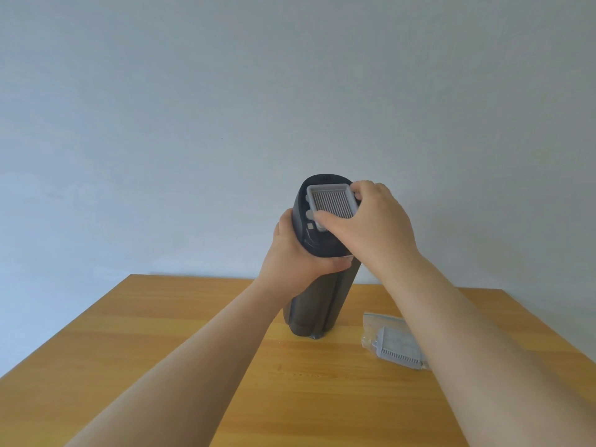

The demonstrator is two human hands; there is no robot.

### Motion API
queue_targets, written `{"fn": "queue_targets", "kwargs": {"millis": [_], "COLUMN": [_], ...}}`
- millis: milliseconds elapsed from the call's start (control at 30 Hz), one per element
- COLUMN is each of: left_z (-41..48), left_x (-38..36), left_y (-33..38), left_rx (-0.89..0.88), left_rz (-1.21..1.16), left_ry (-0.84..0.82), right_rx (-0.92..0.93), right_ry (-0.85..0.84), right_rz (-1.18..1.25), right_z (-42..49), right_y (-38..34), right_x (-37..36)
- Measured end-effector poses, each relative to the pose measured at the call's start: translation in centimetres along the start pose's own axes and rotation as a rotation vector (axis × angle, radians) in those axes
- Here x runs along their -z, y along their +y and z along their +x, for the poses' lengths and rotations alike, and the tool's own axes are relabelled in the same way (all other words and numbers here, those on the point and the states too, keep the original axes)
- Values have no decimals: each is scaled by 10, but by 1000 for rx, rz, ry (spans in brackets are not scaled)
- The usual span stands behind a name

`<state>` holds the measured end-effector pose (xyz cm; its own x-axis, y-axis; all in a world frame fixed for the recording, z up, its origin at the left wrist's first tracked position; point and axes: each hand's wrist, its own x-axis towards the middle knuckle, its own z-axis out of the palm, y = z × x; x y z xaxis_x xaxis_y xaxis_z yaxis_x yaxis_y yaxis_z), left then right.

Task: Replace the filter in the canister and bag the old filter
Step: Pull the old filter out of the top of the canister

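Gripping: left hand wraps the canister below its cap; right hand pinches the filter edges, seated on top. Filter looks light, rigid frame, fragile pleats — hold the frame. Spare filter on bag, right of canister.

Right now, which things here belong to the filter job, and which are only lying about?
Job:
canister, held by left hand
filter in its top, gripped by right hand
second filter
plastic bag

Lying about:
nothing; only the table
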<state>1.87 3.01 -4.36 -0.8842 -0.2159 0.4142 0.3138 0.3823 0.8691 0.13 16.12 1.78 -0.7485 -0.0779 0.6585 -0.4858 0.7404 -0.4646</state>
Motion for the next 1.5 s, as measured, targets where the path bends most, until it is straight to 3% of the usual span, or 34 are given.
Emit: {"fn": "queue_targets", "kwargs": {"millis": [267,500,1133,1500], "left_z": [1,-1,-3,-1], "left_x": [1,-4,-3,3], "left_y": [-4,0,-1,-4], "left_rx": [-7,-45,-38,-26], "left_rz": [-7,35,-22,-27], "left_ry": [-2,17,-36,-48], "right_rx": [-41,-40,-163,-130], "right_ry": [-79,-161,-64,-9], "right_rz": [78,-93,103,235], "right_z": [-6,2,17,9], "right_y": [27,22,22,22], "right_x": [6,13,-1,2]}}
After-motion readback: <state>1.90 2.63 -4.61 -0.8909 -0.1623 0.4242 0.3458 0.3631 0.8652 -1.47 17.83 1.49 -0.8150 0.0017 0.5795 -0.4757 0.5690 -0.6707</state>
